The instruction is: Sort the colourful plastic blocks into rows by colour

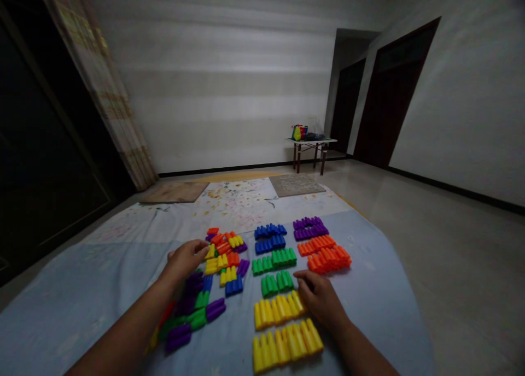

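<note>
Two rows of yellow blocks (283, 327) lie nearest the person on the pale blue sheet (69, 305), sorted side by side. The right hand (322, 299) rests palm down just beside the upper yellow row, its fingers loosely spread and closed on nothing, the fingertips touching the row's far end and lying near the green blocks (274, 269). To the left is an unsorted pile of mixed blocks (205, 288) in purple, green, blue, yellow and orange. The left hand (186, 258) reaches into the far part of that pile, fingers curled around a yellow piece (211, 252); whether it is truly pinched or only touched cannot be told. Beyond the green rows lie blue blocks (269, 238), then orange blocks (326, 254) to the right and purple blocks (309, 228) behind them. Farther off, a grey mat (296, 184) lies on the floor, and a small table (310, 145) with coloured toys stands against the wall.
</note>
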### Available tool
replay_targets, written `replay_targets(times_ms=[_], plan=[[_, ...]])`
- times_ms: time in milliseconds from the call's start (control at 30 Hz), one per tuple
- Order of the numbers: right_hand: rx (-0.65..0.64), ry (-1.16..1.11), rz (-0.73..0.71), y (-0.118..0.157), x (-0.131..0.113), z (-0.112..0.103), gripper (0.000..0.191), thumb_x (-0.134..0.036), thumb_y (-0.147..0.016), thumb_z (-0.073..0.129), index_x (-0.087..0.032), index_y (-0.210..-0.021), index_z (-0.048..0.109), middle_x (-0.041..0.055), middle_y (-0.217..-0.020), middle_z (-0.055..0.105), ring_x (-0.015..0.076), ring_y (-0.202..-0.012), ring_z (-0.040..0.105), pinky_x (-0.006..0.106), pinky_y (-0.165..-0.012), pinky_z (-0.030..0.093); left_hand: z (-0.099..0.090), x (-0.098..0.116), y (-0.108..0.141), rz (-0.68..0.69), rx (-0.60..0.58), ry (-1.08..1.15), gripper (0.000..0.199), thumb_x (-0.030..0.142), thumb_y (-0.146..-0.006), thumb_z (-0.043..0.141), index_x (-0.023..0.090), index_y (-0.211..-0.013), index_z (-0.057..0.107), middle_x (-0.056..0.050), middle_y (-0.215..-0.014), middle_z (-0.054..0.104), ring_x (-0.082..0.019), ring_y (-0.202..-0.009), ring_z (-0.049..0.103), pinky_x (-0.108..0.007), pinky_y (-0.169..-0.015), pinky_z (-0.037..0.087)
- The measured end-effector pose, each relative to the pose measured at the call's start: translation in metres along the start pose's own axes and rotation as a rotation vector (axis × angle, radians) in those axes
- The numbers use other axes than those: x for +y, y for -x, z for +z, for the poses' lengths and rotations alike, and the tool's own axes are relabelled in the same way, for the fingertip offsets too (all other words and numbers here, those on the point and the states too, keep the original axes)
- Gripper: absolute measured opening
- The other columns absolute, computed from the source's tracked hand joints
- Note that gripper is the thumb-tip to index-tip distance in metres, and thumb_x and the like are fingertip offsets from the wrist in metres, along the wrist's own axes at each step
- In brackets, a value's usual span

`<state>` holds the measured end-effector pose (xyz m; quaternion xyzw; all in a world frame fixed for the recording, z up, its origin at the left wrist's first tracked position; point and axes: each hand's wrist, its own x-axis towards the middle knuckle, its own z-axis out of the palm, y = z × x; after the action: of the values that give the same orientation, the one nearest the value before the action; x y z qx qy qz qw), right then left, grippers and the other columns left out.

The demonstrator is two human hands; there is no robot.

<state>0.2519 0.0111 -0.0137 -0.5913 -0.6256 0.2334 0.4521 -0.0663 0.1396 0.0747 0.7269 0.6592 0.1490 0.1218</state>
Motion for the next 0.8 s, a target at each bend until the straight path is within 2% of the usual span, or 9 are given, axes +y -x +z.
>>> replay_targets(times_ms=[100, 267, 433, 533, 633, 700, 800], plan=[[0.022, 0.010, 0.008, 0.000, 0.002, -0.003, 0.030, -0.031, -0.080, 0.043, -0.016, -0.091, 0.067, 0.0069, -0.082, 0.069, 0.0200, -0.072, 0.063, 0.029, -0.066, 0.049, -0.001, -0.015, 0.014, 0.003, -0.017, -0.013, 0.036, 0.043, -0.076, 0.040, 0.023, -0.095, 0.063, -0.001, -0.098, 0.069, -0.020, -0.098, 0.059, -0.030, -0.085, 0.040], [0.039, 0.016, 0.027, 0.001, 0.009, -0.005, 0.034, -0.036, -0.080, 0.043, -0.015, -0.094, 0.066, 0.0073, -0.076, 0.069, 0.0191, -0.065, 0.061, 0.029, -0.061, 0.048, -0.002, -0.029, 0.030, 0.017, -0.077, -0.056, 0.039, 0.046, -0.072, 0.046, 0.024, -0.098, 0.064, -0.004, -0.106, 0.066, -0.024, -0.104, 0.056, -0.036, -0.092, 0.035], [0.050, -0.007, 0.021, 0.002, 0.009, -0.009, 0.035, -0.037, -0.081, 0.043, -0.014, -0.095, 0.066, 0.0064, -0.071, 0.067, 0.0183, -0.063, 0.062, 0.027, -0.060, 0.047, -0.001, -0.033, 0.033, 0.013, -0.174, -0.087, 0.031, 0.036, -0.062, 0.058, 0.026, -0.090, 0.067, -0.001, -0.088, 0.070, -0.022, -0.087, 0.062, -0.032, -0.080, 0.042], [0.058, -0.010, 0.019, 0.003, 0.005, -0.011, 0.035, -0.037, -0.081, 0.043, -0.014, -0.095, 0.066, 0.0066, -0.073, 0.067, 0.0181, -0.065, 0.062, 0.027, -0.062, 0.048, -0.001, -0.027, 0.034, 0.031, -0.155, -0.106, 0.031, 0.031, -0.065, 0.054, 0.026, -0.093, 0.066, -0.001, -0.088, 0.069, -0.021, -0.086, 0.061, -0.032, -0.079, 0.041], [0.062, -0.012, 0.010, 0.003, 0.002, -0.012, 0.034, -0.036, -0.082, 0.043, -0.014, -0.094, 0.066, 0.0066, -0.073, 0.067, 0.0176, -0.065, 0.062, 0.027, -0.063, 0.048, 0.003, -0.014, 0.037, 0.091, -0.016, -0.148, 0.032, 0.033, -0.071, 0.048, 0.025, -0.099, 0.062, -0.003, -0.099, 0.066, -0.021, -0.096, 0.057, -0.033, -0.085, 0.036], [0.064, -0.021, 0.004, 0.003, 0.002, -0.013, 0.034, -0.036, -0.082, 0.043, -0.014, -0.094, 0.066, 0.0067, -0.073, 0.067, 0.0173, -0.064, 0.062, 0.027, -0.062, 0.048, 0.010, -0.003, 0.040, 0.129, 0.041, -0.187, 0.031, 0.034, -0.073, 0.047, 0.025, -0.098, 0.062, -0.004, -0.099, 0.065, -0.022, -0.099, 0.055, -0.036, -0.087, 0.034], [0.070, -0.027, 0.000, 0.003, 0.004, -0.013, 0.033, -0.035, -0.082, 0.043, -0.013, -0.095, 0.065, 0.0074, -0.074, 0.067, 0.0177, -0.067, 0.062, 0.027, -0.063, 0.048, 0.022, 0.009, 0.045, 0.178, -0.008, -0.201, 0.029, 0.033, -0.070, 0.053, 0.025, -0.096, 0.063, -0.005, -0.100, 0.064, -0.023, -0.100, 0.054, -0.038, -0.089, 0.030]])
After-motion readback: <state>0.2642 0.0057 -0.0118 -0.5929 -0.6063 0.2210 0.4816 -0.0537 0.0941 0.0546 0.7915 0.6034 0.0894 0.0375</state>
